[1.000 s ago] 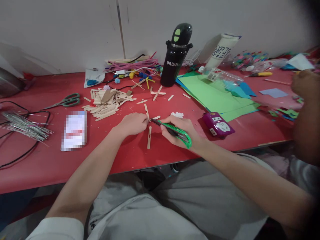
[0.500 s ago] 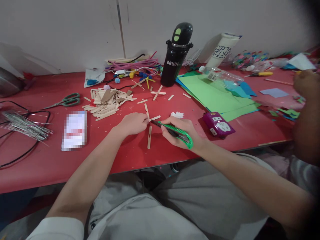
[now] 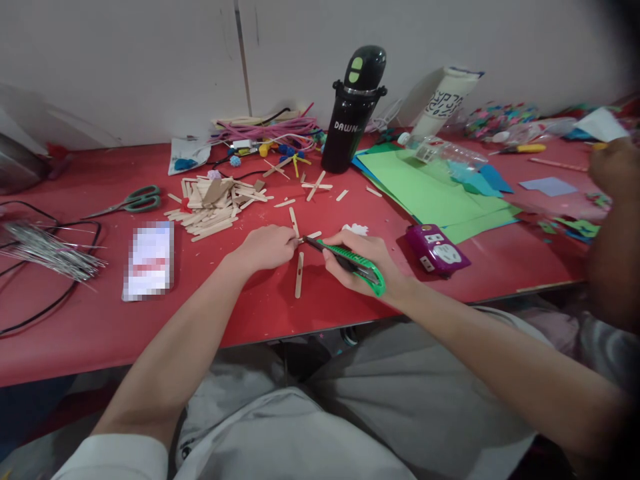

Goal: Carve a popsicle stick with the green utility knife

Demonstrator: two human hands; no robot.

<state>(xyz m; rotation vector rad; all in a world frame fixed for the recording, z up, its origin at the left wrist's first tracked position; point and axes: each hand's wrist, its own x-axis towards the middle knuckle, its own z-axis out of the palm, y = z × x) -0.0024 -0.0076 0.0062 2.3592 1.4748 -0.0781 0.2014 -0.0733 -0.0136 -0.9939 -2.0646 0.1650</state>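
Note:
Wrapped in the fingers of my right hand [image 3: 363, 260] is a green utility knife [image 3: 367, 272], its dark blade end pointing left. My left hand [image 3: 270, 248] is closed, its fingertips pinching a wooden craft stick [image 3: 314, 235] that lies partly under them. The blade tip meets the stick right beside those fingertips; whether it has cut in is too small to tell. A slotted craft stick [image 3: 299, 275] lies just below on the red table, and another stick [image 3: 293, 220] points away above the fingertips.
A pile of craft sticks [image 3: 215, 207], scissors [image 3: 140, 199] and a phone [image 3: 150, 260] lie left. The black bottle [image 3: 350, 113] stands behind. On the right are green paper sheets [image 3: 415, 190], a purple box-shaped item [image 3: 437, 250] and another person's hand [image 3: 613, 167].
The knife's tip has shifted very slightly left and up along the stick. My left hand holds nearly the same place.

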